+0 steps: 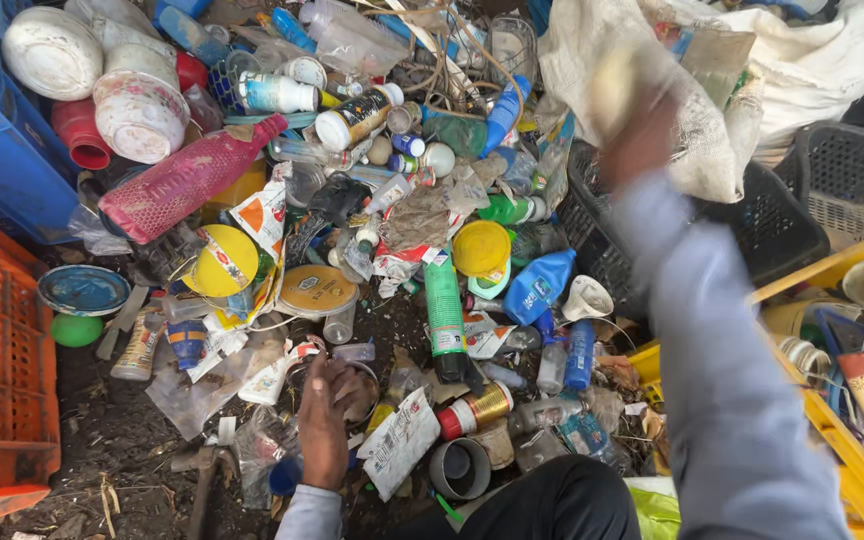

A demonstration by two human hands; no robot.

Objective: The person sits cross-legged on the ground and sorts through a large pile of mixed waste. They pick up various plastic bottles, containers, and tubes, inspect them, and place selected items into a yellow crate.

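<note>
- The left hand [324, 415] is low in the pile, fingers bent and pressed down on the junk.
- It touches a round metal ring [364, 385] and a white wrapper [399, 443] lies just beside it. I cannot tell if the fingers have closed on anything.
- The right hand [637, 125] is up high at the far side, and it is blurry.
- It has hold of something pale [620, 85], right by a big white sack [712, 110]. The blur hides what the pale thing is and how tight the grip is.
- The right arm wears a grey-blue sleeve [722, 370] that runs across the right side of the view.
- A tall green bottle [444, 310] lies near the middle of the pile, with a yellow lid [481, 248] just past it.
- A blue bottle [539, 287] lies to the right of the green one.
- A pink bottle [187, 180] lies tilted at the far left, near white bowls [137, 110].
- A yellow ball-shaped thing [220, 262] sits below the pink bottle.
- A red-capped can [474, 410] lies close to the left hand, with a grey pipe piece [459, 468] below it.
- An orange crate [2, 380] stands at the left edge, a blue bin [2, 160] behind it.
- A yellow crate [842, 430] is at the right, and black baskets [852, 175] are beyond it.
</note>
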